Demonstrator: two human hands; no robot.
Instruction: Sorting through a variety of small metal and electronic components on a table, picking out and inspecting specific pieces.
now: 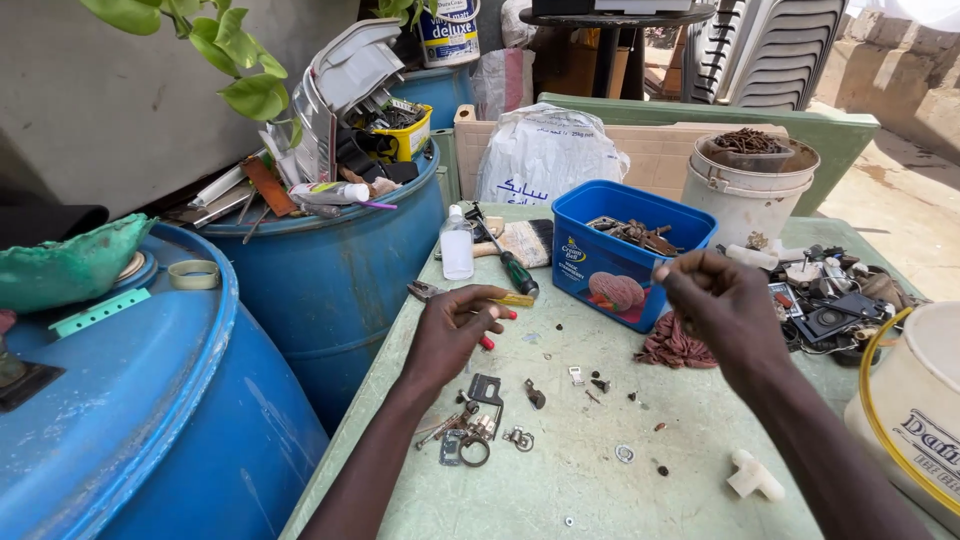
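My left hand (452,335) rests on the green table (560,480), its fingers over the red handles of a pair of pliers (430,293) and beside a yellow strip (515,299). My right hand (715,305) is raised in front of the blue plastic tub (612,262), with thumb and fingertips pinched on something tiny that I cannot make out. Below that hand lies a reddish rag (672,346). Small metal brackets, rings and keys (475,425) lie near my left wrist. Loose screws and washers (610,385) dot the table between my arms.
A green-handled screwdriver (512,262), a paintbrush (525,240) and a small clear bottle (457,245) lie behind my left hand. Blue drums (330,280) stand at left. A white bucket (745,185), electronic scrap (835,300) and a white tub (915,410) crowd the right side.
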